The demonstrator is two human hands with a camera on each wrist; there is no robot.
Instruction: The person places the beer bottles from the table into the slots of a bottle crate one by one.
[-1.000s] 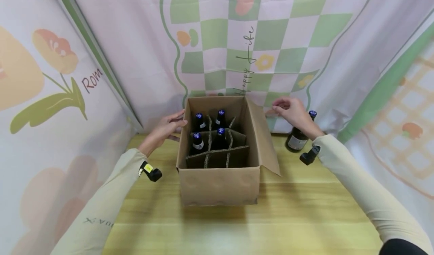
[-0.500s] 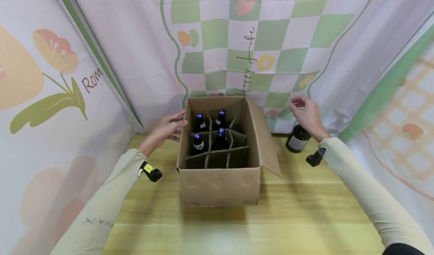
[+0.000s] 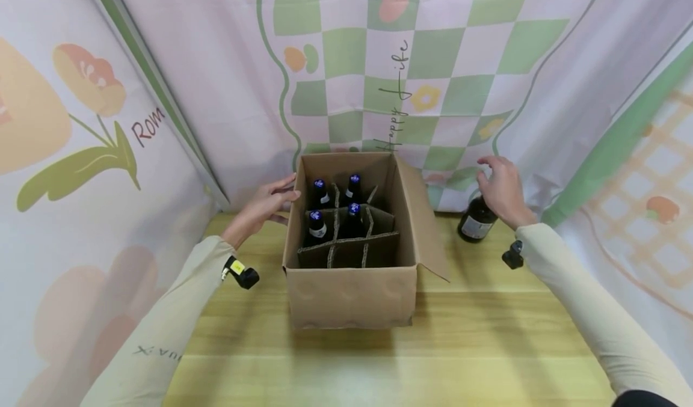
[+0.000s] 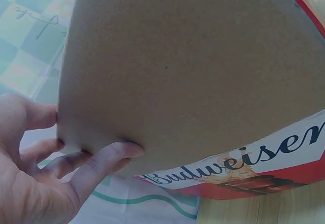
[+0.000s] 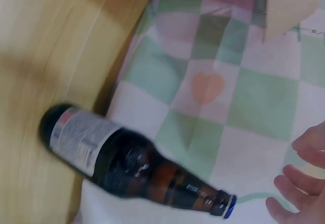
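An upright cardboard box point(image 3: 351, 299) stands on the table, several blue-capped dark beer bottles point(image 3: 317, 226) inside among cardboard dividers point(image 3: 379, 249). My left hand point(image 3: 262, 207) rests against the box's left side. In the left wrist view, its thumb lies on a brown flap point(image 4: 167, 71) and the other fingers touch the edge, above "Budweiser" lettering point(image 4: 244, 163). Another brown beer bottle point(image 5: 132, 158) with a blue cap and pale label stands at the back right of the table. My right hand point(image 3: 505, 192) hovers by its neck, fingers loosely bent, holding nothing; it hides the cap in the head view.
A flap point(image 3: 425, 214) of the box sticks out to the right, between box and lone bottle. Behind the table hangs a green-and-white checkered curtain point(image 3: 373, 82). The wooden table point(image 3: 465, 347) extends in front of the box.
My right hand has moved right, away from the box's flap, and now is over the lone bottle's top. The left hand, box and bottles have stayed put.
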